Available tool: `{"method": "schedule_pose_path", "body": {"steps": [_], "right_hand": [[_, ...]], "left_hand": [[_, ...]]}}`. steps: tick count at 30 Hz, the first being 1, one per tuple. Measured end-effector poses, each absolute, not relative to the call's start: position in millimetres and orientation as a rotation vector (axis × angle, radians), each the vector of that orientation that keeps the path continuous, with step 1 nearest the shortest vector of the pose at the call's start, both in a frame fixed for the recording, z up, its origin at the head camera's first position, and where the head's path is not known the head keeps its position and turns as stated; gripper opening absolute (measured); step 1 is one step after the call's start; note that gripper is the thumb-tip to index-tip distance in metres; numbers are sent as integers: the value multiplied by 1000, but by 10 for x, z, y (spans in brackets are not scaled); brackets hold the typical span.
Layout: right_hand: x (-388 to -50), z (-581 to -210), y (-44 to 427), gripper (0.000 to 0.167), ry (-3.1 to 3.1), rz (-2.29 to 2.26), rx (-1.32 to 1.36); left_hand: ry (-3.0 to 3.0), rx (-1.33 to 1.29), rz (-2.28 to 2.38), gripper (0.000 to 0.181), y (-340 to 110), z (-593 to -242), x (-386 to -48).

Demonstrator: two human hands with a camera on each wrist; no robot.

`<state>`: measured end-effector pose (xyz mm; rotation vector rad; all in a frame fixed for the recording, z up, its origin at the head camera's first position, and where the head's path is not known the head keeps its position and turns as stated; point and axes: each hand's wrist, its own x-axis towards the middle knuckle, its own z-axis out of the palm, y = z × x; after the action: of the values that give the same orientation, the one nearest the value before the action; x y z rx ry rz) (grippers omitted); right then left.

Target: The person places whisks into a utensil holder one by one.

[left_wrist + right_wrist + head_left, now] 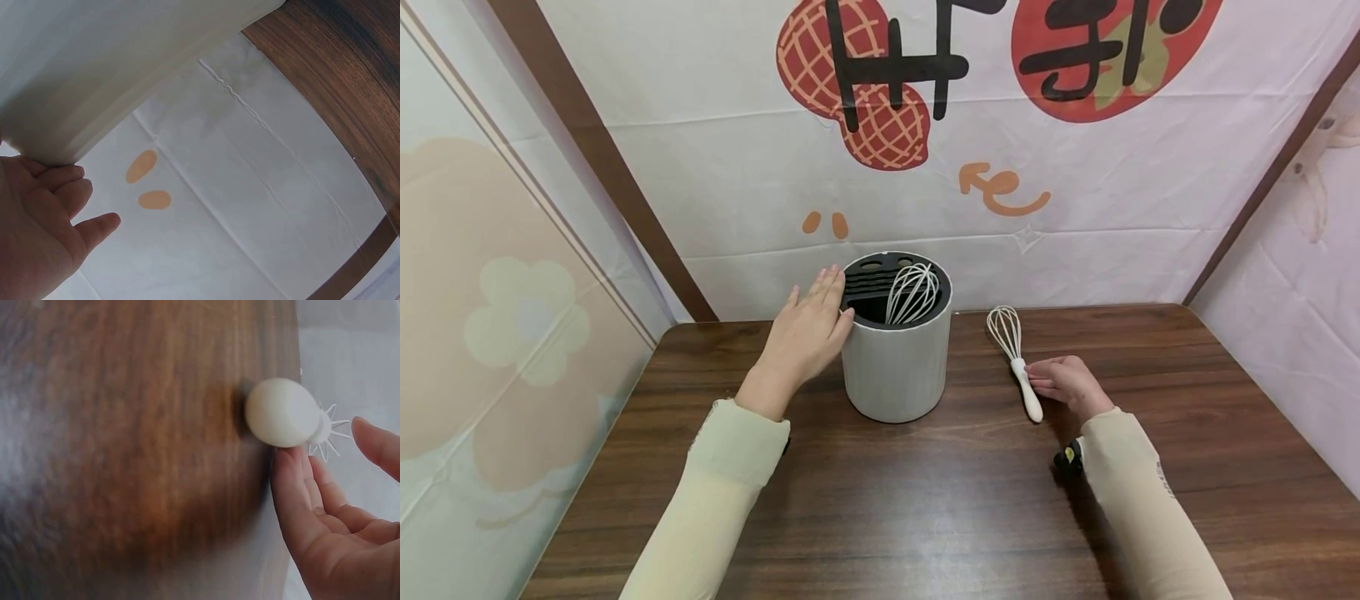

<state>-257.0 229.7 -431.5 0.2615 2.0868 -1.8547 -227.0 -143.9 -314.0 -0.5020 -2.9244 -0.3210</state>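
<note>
A pale round container [895, 375] with a black slotted insert stands on the table, a white wire whisk [913, 293] upright in its larger opening. My left hand [805, 333] rests with extended fingers against the container's left rim; the left wrist view shows the fingers [72, 181] by its wall [125, 69]. Right of the container a second white whisk [1027, 392] lies on the table, wires toward the wall. My right hand [1070, 383] has its fingertips at that whisk's handle, from the right. In the right wrist view the fingers touch the handle [281, 412], the thumb standing apart.
The brown wooden table [910, 517] ends at a pale fabric wall [730, 167] with printed red and orange shapes, close behind the container. More fabric panels stand at the left [512, 333] and the right [1285, 250].
</note>
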Motion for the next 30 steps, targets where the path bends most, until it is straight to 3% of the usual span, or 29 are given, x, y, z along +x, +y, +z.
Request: {"method": "schedule_pose_path", "body": {"steps": [11,20,30], "right_hand": [[-2562,-4384,2276,22,2135,-1854,271],[-2571,-4491,2184,32,2457,-1608,203],[-2588,-4473,2152,25,2622,-1425,199]], "left_hand": [[-2931,-501,-317,60,-1425,-3136,-2271],[-2924,-500,-306,59,-1447,-3137,-2272],[-2893,-508,-315,59,-1430,-3156,-2276]]}}
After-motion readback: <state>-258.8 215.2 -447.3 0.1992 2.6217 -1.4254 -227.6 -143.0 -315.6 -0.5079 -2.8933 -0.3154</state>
